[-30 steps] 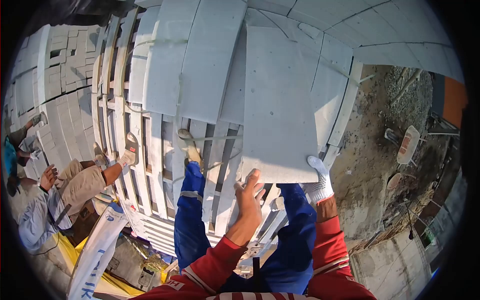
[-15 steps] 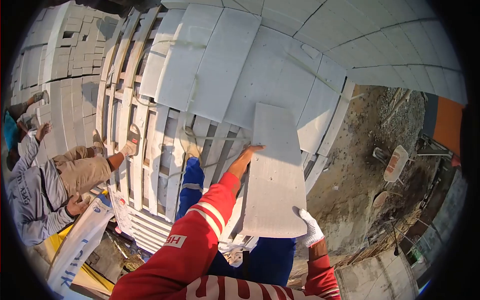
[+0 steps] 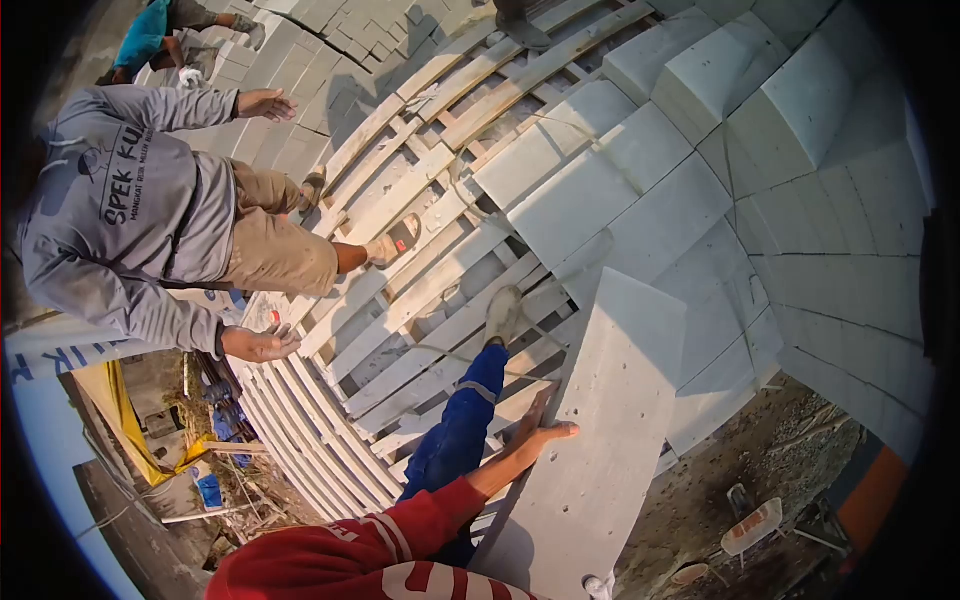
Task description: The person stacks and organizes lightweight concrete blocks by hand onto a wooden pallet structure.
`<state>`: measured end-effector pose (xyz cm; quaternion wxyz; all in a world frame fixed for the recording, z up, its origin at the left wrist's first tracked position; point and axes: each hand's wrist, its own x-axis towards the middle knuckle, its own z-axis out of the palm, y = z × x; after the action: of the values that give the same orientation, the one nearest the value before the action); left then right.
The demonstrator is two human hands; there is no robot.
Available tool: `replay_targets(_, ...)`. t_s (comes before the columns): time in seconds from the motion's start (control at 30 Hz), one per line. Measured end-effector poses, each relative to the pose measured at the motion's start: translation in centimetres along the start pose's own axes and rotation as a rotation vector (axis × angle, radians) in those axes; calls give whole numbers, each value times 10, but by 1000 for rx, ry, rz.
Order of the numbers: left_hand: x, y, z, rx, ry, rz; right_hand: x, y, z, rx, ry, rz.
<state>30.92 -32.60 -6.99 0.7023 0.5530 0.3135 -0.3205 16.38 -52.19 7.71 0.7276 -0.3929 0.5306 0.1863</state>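
A long light-grey block [image 3: 610, 410] is held up in front of my body, tilted, with small pits in its face. My left hand [image 3: 530, 435] grips its left edge, with the thumb on the face and the fingers behind. At the block's lower end, near the bottom of the view, only white-gloved fingertips of my right hand [image 3: 599, 585] show against it; the rest is hidden. Beyond the held block lie more grey blocks [image 3: 650, 225] on the pallet slats.
A person in a grey hoodie [image 3: 150, 200] stands at the left on wooden slats [image 3: 400, 310], hands apart. Another person in a teal shirt [image 3: 143, 38] is farther back. Stacked blocks [image 3: 840, 200] rise at the right. A wheelbarrow [image 3: 752, 527] stands on the ground below.
The view has swung left, so the hoodie person appears larger and nearer the middle. The held block has shifted right and down in view, and my right hand is mostly hidden now.
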Motion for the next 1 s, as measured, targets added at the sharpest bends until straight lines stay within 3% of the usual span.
replay_targets(0.2,-14,99,-113,-311,215,363,55,-46,116,-372,-444,-159)
replay_targets(0.33,-9,136,-184,-612,416,458,121,-66,198,-597,-753,-254)
replay_targets(0.37,-17,141,-206,-648,604,266,140,-67,214,-657,-825,-297)
replay_targets(0.4,-20,171,-210,-509,647,398,151,-68,235,-729,-858,-308)
replay_targets(0.43,-18,168,-240,-471,706,348,158,-71,254,-751,-907,-288)
replay_targets(0.47,-18,188,-241,-511,630,493,164,-63,267,-654,-932,-231)
replay_targets(0.5,-16,198,-254,-399,595,517,162,-67,286,-652,-939,-203)
replay_targets(0.53,-17,202,-278,-434,306,472,164,-66,300,-665,-946,-178)
replay_targets(0.63,-9,222,-294,-540,291,320,181,-53,328,-627,-1005,-207)
replay_targets(0.7,-10,227,-309,-464,478,306,190,-45,341,-558,-1025,-168)
replay_targets(0.83,-28,233,-346,-319,492,229,192,-47,373,-585,-1077,-149)
replay_targets(0.87,-31,236,-345,-128,729,362,195,-45,383,-552,-1113,-152)
replay_targets(0.93,-48,260,-332,-125,802,473,194,-50,410,-684,-1095,-243)
replay_targets(0.97,-65,285,-320,-316,648,438,185,-59,425,-672,-1113,-178)
replay_targets(1.0,-78,290,-322,-129,859,651,180,-63,438,-655,-1133,-110)
